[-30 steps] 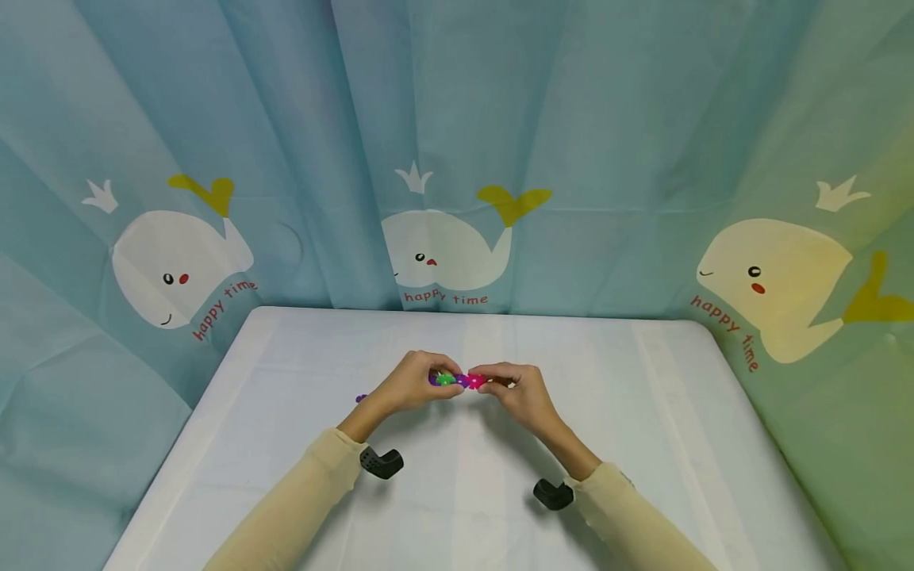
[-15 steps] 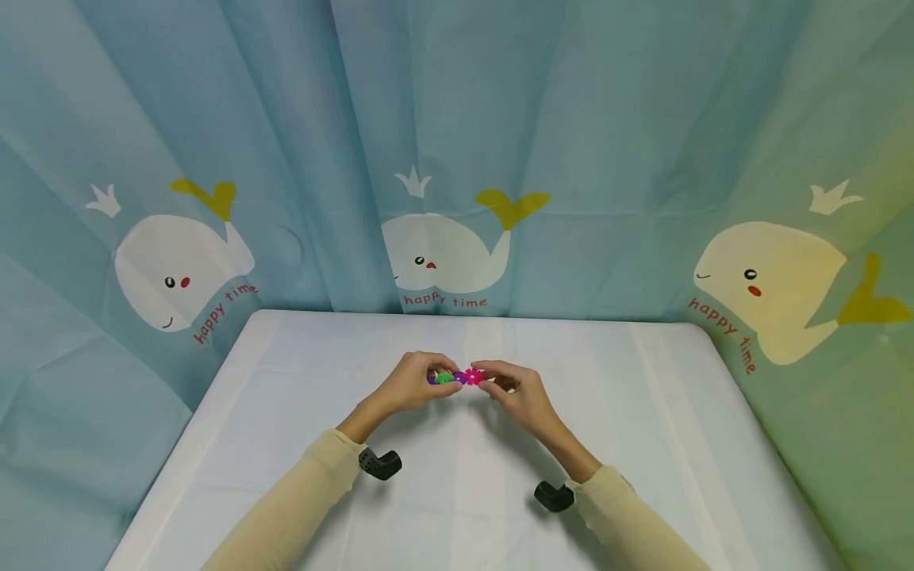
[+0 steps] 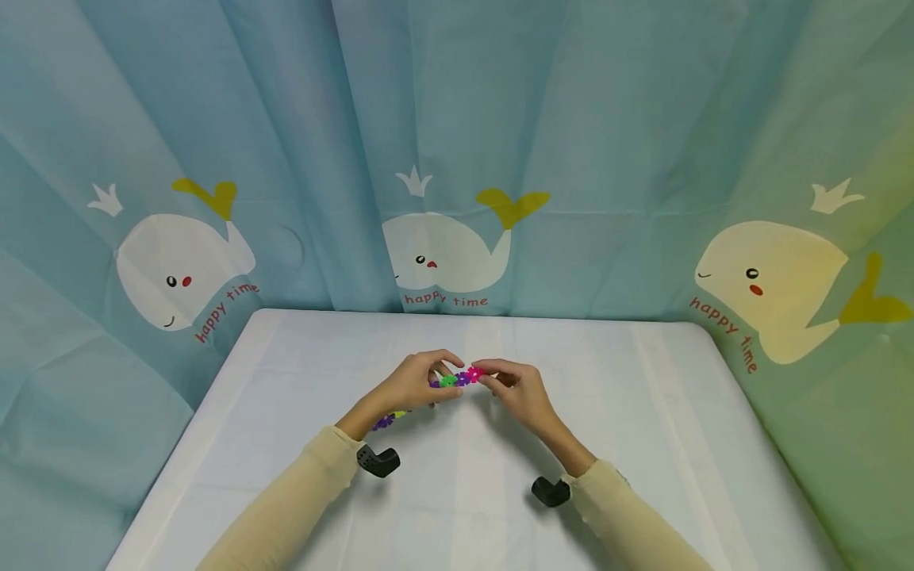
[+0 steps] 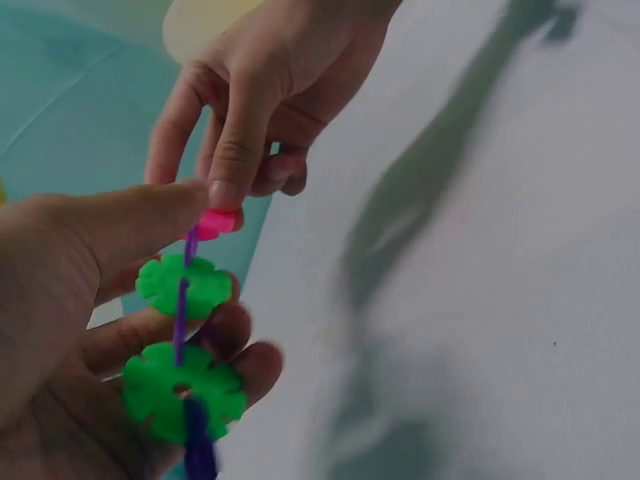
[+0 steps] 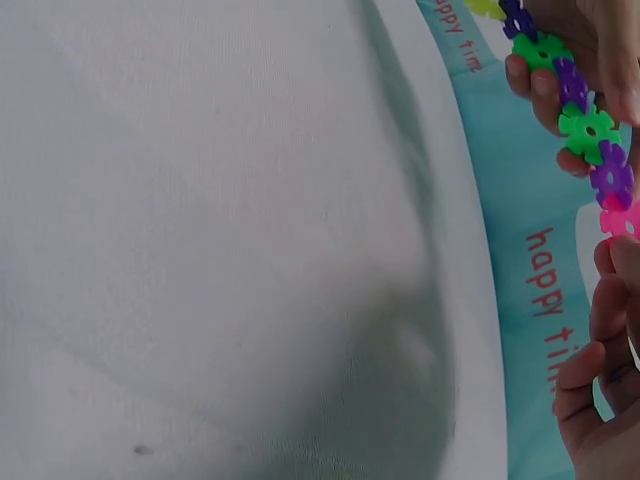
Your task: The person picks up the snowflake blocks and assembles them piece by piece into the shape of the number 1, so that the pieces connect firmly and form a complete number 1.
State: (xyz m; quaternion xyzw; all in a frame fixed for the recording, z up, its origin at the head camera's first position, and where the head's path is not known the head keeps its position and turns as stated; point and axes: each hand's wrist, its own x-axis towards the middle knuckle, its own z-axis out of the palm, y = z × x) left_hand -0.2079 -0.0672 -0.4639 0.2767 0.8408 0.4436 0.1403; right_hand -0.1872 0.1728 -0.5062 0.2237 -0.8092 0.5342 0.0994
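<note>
A chain of interlocking snowflake discs [image 3: 448, 381] in green, purple, yellow and pink spans both hands above the table. With thumb and forefinger my right hand [image 3: 524, 392] pinches the pink disc [image 3: 474, 373] at the chain's right end. My left hand [image 3: 410, 385] has its thumb and forefinger spread apart, the chain running between them. In the left wrist view, green discs [image 4: 183, 390] lie across the fingers, with purple ones seen edge-on. Past the left wrist, the tail of purple discs [image 3: 384, 421] hangs down, partly hidden by the hand.
Beneath the hands is a table with a white cover [image 3: 607, 381]. A pale blue curtain [image 3: 607, 159] printed with whales stands behind and at the sides. Black wrist cameras [image 3: 378, 461] jut out at both sleeves.
My left thumb and forefinger have spread from their pinch on the chain, so more green and purple shows. The tail has come into view below the left wrist. My right hand keeps the pink disc.
</note>
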